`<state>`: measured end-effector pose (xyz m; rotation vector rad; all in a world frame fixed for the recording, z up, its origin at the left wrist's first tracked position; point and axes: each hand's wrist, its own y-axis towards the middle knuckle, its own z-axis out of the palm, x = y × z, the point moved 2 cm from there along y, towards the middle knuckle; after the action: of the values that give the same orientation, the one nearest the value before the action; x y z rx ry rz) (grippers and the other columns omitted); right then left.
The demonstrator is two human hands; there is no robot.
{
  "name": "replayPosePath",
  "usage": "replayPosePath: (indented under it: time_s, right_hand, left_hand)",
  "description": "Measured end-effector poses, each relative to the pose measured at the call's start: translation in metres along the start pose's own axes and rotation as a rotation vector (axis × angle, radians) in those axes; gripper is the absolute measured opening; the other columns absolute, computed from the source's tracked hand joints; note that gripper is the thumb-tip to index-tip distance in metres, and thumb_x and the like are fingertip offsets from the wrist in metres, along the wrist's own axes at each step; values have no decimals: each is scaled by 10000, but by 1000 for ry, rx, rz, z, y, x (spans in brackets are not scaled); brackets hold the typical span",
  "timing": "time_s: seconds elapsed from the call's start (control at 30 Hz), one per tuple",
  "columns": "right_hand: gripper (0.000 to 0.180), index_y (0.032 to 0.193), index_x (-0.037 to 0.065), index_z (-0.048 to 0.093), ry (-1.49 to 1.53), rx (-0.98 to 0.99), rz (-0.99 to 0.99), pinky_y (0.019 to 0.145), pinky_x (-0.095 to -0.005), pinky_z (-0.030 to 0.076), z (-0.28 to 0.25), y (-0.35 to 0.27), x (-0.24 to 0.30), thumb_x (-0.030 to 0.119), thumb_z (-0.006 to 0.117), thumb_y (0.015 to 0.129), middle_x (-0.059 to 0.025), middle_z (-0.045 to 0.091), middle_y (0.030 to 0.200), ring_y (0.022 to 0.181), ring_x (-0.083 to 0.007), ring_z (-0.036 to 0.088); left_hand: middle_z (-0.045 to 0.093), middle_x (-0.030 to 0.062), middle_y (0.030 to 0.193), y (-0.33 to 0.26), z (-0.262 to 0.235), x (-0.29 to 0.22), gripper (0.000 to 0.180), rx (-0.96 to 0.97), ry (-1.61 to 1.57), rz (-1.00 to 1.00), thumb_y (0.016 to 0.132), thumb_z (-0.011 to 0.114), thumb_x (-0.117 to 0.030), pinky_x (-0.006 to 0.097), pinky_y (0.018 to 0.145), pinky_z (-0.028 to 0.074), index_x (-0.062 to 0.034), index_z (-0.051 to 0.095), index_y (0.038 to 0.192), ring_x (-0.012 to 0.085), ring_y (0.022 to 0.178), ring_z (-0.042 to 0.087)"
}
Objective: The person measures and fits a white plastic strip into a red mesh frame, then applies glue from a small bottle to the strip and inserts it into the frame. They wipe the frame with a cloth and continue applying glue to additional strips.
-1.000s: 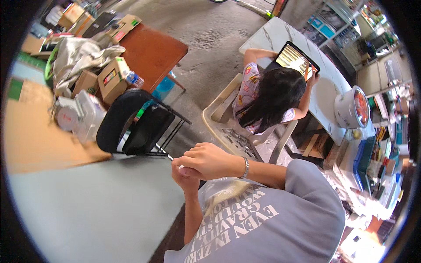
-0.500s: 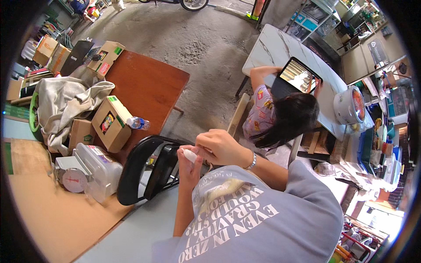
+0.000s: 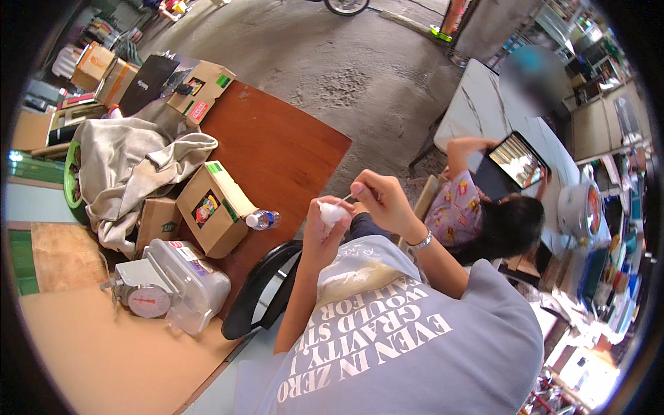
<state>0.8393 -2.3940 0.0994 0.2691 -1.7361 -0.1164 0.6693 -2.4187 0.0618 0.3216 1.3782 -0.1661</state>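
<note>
The right hand (image 3: 389, 202) has shifted to the left hand's (image 3: 321, 236) two o'clock, pinching a thin stick (image 3: 348, 196) (work now uncovered); the left clasps a white bulb-shaped object (image 3: 332, 214).

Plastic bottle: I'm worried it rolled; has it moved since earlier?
No; against the brown table, the plastic bottle keeps its place beside a cardboard box.

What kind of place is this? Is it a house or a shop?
I can't be sure, but it looks like a garage or storage workspace: there's a rough grey floor, a wheel far off, and boxes on a brown table.
</note>
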Motion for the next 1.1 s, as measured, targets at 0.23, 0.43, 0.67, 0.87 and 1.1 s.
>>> replayPosePath:
  time_s: [0.23,0.43,0.67,0.87,1.1]
  right_hand:
    - [218,915,8,586,328,91,198,622,-205,419,-17,137,-74,170,518,1043,11,610,771,724,-35,515]
    - [151,985,4,577,347,101,314,621,-194,389,-73,271,-139,126,507,1041,25,563,801,718,-25,461]
    - [102,1026,16,579,217,259,389,613,-197,380,-132,386,-190,77,497,1029,26,539,847,714,-35,436]
    - [114,1041,-11,569,-73,358,26,679,-282,465,-145,441,-215,-42,518,945,-98,559,986,798,-178,547]
    - [300,1176,6,578,-150,498,-90,767,-340,505,-116,493,-208,-73,559,888,-160,550,1102,920,-280,594]
  left_hand:
    - [664,90,1070,141,-14,29,277,-232,113,43,963,641,-133,284,817,511,-43,529,1199,149,925,625]
    - [588,62,1089,298,-9,56,285,-292,113,-89,963,653,-164,284,809,491,-81,539,1211,145,917,584]
    - [583,115,1153,423,-6,91,313,-374,364,158,933,672,-141,352,887,487,-77,541,1210,265,1032,600]
    - [517,142,1286,476,3,103,322,-520,254,94,979,604,-157,382,1018,418,-56,487,1262,282,1201,523]
    - [581,143,1265,506,-29,111,303,-704,188,-25,1027,537,-223,355,939,490,-39,478,1261,228,1090,607]
